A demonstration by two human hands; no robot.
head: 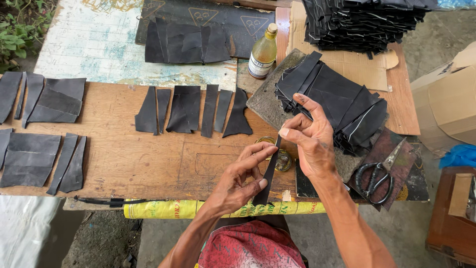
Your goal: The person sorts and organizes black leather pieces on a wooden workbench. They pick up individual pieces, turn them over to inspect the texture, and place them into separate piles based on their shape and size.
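Holding: left hand (238,181) and right hand (310,141) pinch the black strip (269,173) by its ends.
Handling: light, floppy — best gripped at the ends.

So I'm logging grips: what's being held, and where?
A narrow black strip: left hand pinches its lower end, right hand its top end.

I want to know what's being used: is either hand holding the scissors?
No: the scissors lie on the bench right of the right hand, which with the left hand holds a black strip.
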